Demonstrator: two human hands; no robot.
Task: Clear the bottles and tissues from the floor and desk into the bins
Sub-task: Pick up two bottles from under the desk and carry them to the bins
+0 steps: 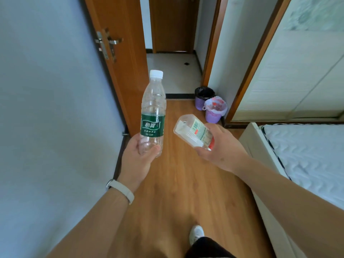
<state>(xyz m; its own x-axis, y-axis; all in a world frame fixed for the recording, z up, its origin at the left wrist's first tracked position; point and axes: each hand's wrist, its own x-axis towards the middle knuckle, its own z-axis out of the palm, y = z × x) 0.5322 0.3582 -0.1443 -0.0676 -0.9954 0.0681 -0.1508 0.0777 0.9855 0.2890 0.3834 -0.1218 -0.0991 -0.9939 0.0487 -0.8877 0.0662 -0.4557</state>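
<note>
My left hand (137,161) grips the base of an upright, empty clear bottle with a green label (153,112) and a white cap. A second clear bottle with a pale label and a red cap (193,132) lies tilted in my right hand (221,148), its base pointing away from me. Both are held over the wooden floor. Ahead by the doorway stand two purple bins: the far one (203,97) has a black liner, the near one (215,109) has a white liner with something red and white inside.
An open wooden door (119,53) stands at the left against a pale wall. A bed with a white mattress (307,159) runs along the right. A wardrobe with a sliding door (290,71) is behind the bins. My shoe (196,233) is on the floor below.
</note>
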